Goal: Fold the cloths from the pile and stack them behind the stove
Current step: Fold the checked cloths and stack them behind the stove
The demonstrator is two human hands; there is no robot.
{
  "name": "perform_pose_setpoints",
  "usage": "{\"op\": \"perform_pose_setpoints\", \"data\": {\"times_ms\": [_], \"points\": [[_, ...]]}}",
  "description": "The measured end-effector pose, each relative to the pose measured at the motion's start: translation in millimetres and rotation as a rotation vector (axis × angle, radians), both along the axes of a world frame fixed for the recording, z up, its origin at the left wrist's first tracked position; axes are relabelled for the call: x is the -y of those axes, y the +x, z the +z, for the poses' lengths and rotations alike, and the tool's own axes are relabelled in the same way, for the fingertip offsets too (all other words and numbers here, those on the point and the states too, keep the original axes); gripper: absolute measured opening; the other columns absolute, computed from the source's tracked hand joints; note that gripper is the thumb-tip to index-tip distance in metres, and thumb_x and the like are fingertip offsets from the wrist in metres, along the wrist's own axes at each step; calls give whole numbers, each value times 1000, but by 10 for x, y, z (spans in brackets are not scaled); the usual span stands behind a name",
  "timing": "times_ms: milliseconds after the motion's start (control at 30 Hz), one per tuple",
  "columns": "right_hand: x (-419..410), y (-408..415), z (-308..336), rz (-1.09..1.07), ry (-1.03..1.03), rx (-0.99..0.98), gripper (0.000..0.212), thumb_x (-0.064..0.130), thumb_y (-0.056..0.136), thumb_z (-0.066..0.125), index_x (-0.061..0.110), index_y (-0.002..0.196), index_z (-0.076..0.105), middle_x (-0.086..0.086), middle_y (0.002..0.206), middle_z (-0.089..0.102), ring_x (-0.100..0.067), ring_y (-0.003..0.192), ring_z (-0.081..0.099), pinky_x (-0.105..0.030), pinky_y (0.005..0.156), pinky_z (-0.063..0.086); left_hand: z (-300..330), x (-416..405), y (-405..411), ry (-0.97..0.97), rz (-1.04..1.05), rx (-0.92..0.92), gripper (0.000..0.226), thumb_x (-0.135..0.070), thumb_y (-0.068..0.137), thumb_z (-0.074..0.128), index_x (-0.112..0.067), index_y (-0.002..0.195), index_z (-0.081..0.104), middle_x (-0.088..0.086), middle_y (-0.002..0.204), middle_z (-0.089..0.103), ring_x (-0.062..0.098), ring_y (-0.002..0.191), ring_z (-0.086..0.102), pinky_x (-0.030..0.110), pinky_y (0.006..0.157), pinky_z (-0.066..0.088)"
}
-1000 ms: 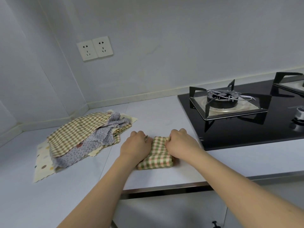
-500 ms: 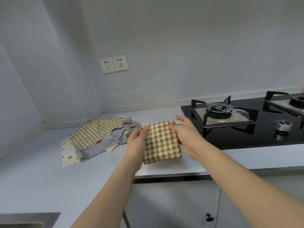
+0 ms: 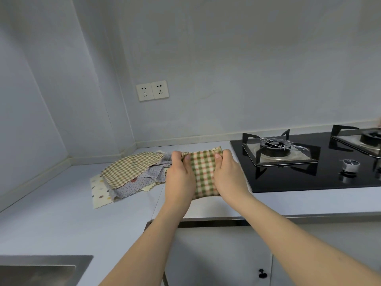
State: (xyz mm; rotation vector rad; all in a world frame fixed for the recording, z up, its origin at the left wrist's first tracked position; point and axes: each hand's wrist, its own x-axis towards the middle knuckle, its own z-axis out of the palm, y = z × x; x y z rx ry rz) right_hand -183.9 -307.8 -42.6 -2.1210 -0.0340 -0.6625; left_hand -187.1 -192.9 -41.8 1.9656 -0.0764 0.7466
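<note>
1. The pale worktop (image 3: 61,203) runs along the walls into the far left corner, with its front edge over white cabinet doors (image 3: 218,256).
2. A black glass gas stove (image 3: 292,180) is set into the right part of the worktop, close to the back edge. It carries two burners with black pan supports, the nearer one (image 3: 276,147) towards the stove's left side, and a round control knob (image 3: 351,164) nearer the front.
3. A steel sink (image 3: 37,269) shows at the near left corner of the worktop.
4. The pile of cloths (image 3: 132,174) lies on the worktop towards the far left corner, well left of the stove. A yellow-checked cloth is on top, a grey dotted one under it, and a cream cloth with coloured spots at the bottom, sticking out to the left.
5. The folded green-and-red checked cloth (image 3: 204,174) is held up above the worktop, between the pile and the stove's left edge. Its upper edge is bunched.
6. The left hand (image 3: 180,178) grasps the cloth's left side, thumb pressed on the front near the top corner.
7. The right hand (image 3: 228,176) grasps the cloth's right side in the same way, thumb on the front by the top corner.
8. A white double wall socket (image 3: 152,90) sits on the back wall above the pile.
</note>
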Motion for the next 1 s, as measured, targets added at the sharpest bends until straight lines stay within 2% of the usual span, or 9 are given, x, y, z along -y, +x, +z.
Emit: {"op": "perform_pose_setpoints", "data": {"times_ms": [133, 267, 367, 467, 600, 733, 833, 900, 1000], "points": [[23, 47, -56, 56, 88, -12, 26, 32, 104, 28, 17, 86, 37, 3, 68, 47, -10, 56, 42, -26, 46, 29, -65, -11, 72, 12, -3, -37, 20, -30, 104, 35, -15, 93, 41, -3, 61, 43, 12, 51, 36, 27, 46, 30], [7, 359, -107, 130, 221, -83, 32, 36, 104, 30, 22, 75, 36, 4, 70, 46, -10, 61, 43, -26, 53, 32, -101, -73, 334, -62, -24, -67, 23, -32, 104, 36, -15, 89, 41, -3, 66, 44, 10, 56, 38, 17, 45, 32], [-48, 753, -200, 154, 253, -133, 32, 38, 103, 30, 21, 78, 39, 6, 75, 49, -11, 66, 46, -27, 55, 32, -215, -166, 694, -113, -37, -128, 26, -34, 104, 36, -13, 90, 43, -3, 73, 44, 11, 64, 41, 24, 56, 35], [-134, 1224, -366, 167, 275, -173, 32, 37, 104, 30, 17, 82, 42, 5, 76, 50, -12, 67, 47, -27, 56, 35, -402, -238, 1180, -151, -20, -170, 28, -33, 103, 37, -13, 84, 42, -4, 73, 42, 11, 66, 40, 27, 58, 34], [-118, 1754, -292, 174, 328, -304, 33, 38, 103, 31, 15, 85, 45, 1, 78, 52, -13, 67, 47, -29, 60, 40, -380, -236, 1741, -168, -18, -314, 31, -35, 103, 37, -7, 96, 47, 4, 83, 50, 15, 75, 46, 27, 61, 37], [64, 1955, 271, 136, 374, -349, 35, 39, 103, 30, 14, 85, 46, 1, 76, 52, -12, 67, 47, -29, 60, 40, 183, -74, 1986, -185, -88, -402, 27, -37, 104, 35, -13, 100, 46, 4, 90, 53, 12, 76, 47, 25, 63, 40], [302, 1906, 904, 61, 352, -357, 34, 36, 104, 30, 15, 82, 45, 3, 73, 50, -10, 64, 45, -24, 54, 34, 843, 179, 1994, -160, -131, -433, 26, -37, 103, 36, -14, 92, 44, 0, 77, 46, 12, 65, 41, 25, 56, 35], [505, 1829, 1295, -2, 346, -375, 33, 36, 104, 30, 13, 86, 45, 3, 74, 50, -8, 63, 45, -23, 53, 32, 1251, 385, 1948, -136, -165, -449, 28, -36, 103, 37, -17, 83, 39, -4, 67, 36, 11, 57, 33, 20, 47, 30], [846, 1753, 1694, -60, 404, -397, 31, 37, 104, 31, 13, 94, 48, 3, 78, 53, -8, 66, 47, -24, 56, 36, 1689, 737, 1913, -140, -222, -478, 29, -36, 103, 37, -14, 85, 41, -4, 65, 36, 11, 55, 33, 20, 47, 30]]}}
